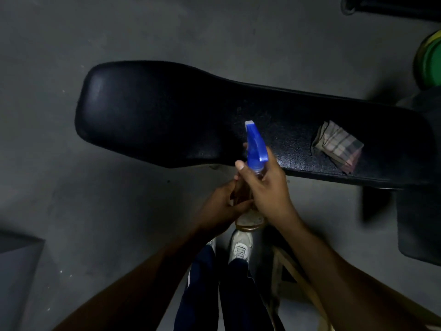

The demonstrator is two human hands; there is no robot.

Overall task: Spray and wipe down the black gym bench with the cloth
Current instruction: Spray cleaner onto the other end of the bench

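Standing over the long black padded gym bench [167, 111], the person holds a clear plastic spray bottle with a blue trigger head [255, 149] in both hands, nozzle aimed at the pad's middle. The right hand [265, 187] wraps the neck just under the trigger head, fingers curled round it and thumb lifted at the left side; the left hand [222, 204] grips the bottle's body lower down, fingers closed on it.

I'd judge the bottle light and rigid, perhaps slick if damp, so the neck grip looks the sound place to hold it, leaving a finger free for the trigger. The bench is stiff and heavy with a pebbled vinyl skin; it won't shift under wiping, though the grain may hold liquid.

A folded plaid cloth [337, 146] lies on the bench's right part, near the front edge, well apart from the hands. It looks soft and limp, best gathered from the top in one hand.

Around the bench: a grey concrete floor [71, 187], a green weight plate [429, 60] far right, and a wooden frame [293, 275] near the person's white shoes [241, 247]. Nothing stands between nozzle and pad.
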